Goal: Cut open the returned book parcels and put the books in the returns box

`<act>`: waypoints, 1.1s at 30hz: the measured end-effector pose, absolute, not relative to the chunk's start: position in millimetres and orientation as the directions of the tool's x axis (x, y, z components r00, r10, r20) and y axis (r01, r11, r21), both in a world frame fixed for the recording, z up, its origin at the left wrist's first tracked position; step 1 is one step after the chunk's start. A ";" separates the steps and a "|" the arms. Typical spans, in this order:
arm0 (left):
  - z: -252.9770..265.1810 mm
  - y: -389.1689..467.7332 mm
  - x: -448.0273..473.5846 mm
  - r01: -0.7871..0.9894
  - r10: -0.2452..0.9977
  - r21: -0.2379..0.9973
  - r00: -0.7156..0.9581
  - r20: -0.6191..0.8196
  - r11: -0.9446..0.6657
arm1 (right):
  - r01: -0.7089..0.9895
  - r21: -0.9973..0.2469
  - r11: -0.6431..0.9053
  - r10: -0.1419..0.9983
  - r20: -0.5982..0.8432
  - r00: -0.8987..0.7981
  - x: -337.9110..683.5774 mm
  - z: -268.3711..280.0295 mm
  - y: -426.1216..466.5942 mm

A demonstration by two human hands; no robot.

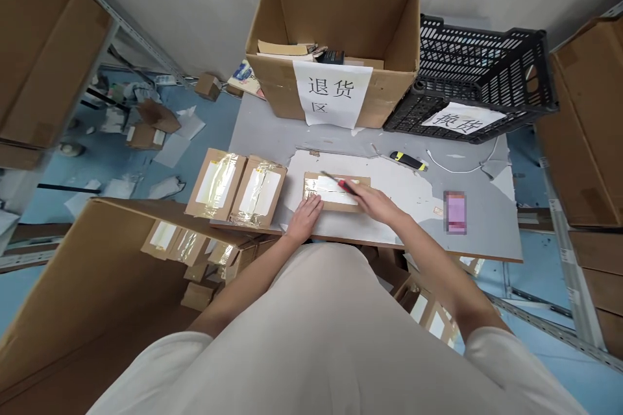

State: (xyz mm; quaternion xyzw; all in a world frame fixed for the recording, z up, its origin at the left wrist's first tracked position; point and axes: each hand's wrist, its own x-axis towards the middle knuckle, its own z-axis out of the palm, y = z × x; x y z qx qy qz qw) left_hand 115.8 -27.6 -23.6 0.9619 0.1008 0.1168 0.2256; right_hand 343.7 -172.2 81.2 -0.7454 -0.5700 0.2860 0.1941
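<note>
A small taped cardboard box (335, 206) with a white label lies on the white, worn sheet at the middle of the table. My left hand (305, 214) rests with its fingers laid flat at the box's near left corner. In my right hand (374, 201) is a red and black utility knife (347, 187), gripped with the fingers closed. Its blade points to the left and lies over the label; whether it touches the box I cannot tell. Left of my left hand stand two larger taped boxes, a nearer one (257, 191) and a farther one (215, 183).
At the back stand an open carton (272, 87) with a paper sign and a black plastic crate (511, 104). A black and yellow cutter (409, 161), a white cable (457, 172) and a pink blurred item (456, 213) lie rightward. A large open carton (121, 292) holds several boxes.
</note>
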 end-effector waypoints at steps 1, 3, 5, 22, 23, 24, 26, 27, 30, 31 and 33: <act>-27.5 -26.5 116.1 0.135 0.247 0.462 0.950 0.192 -0.877 | 0.808 -0.540 -0.236 0.958 -0.268 0.100 339.2 86.2 -161.8; -33.2 -25.2 116.5 0.123 0.248 0.476 0.946 0.209 -0.871 | 0.893 -0.412 -0.182 0.924 -0.382 0.012 332.5 89.6 -145.8; -36.5 -25.3 116.8 0.118 0.250 0.489 0.944 0.213 -0.864 | 0.932 -0.333 -0.143 0.902 -0.432 -0.016 330.0 88.1 -136.3; -43.5 -25.7 122.2 0.147 0.310 0.519 0.919 0.243 -0.842 | 0.998 -0.061 -0.033 0.847 -0.531 -0.005 318.1 95.4 -108.4; -44.4 -25.5 123.0 0.150 0.311 0.520 0.920 0.238 -0.841 | 0.998 -0.056 -0.024 0.846 -0.533 -0.010 317.6 95.5 -108.5; -45.3 -25.1 123.6 0.154 0.313 0.521 0.921 0.232 -0.839 | 0.998 -0.054 -0.018 0.845 -0.534 -0.014 317.4 95.4 -108.6; -46.6 -24.3 124.6 0.166 0.322 0.526 0.921 0.220 -0.834 | 0.998 -0.057 -0.019 0.844 -0.535 -0.014 317.4 95.1 -108.7; -46.9 -23.6 124.9 0.171 0.326 0.527 0.921 0.215 -0.832 | 0.998 -0.065 -0.025 0.845 -0.535 -0.013 317.8 95.0 -108.6; -45.9 -21.3 125.2 0.168 0.313 0.515 0.927 0.208 -0.840 | 0.995 -0.091 -0.049 0.844 -0.537 -0.007 321.3 95.2 -108.3; -45.1 -20.5 125.2 0.165 0.305 0.508 0.930 0.205 -0.845 | 0.994 -0.096 -0.057 0.841 -0.541 -0.004 323.1 95.5 -108.7; -43.2 -19.1 125.2 0.165 0.295 0.491 0.934 0.200 -0.856 | 0.993 -0.090 -0.071 0.832 -0.554 0.010 326.7 96.2 -110.2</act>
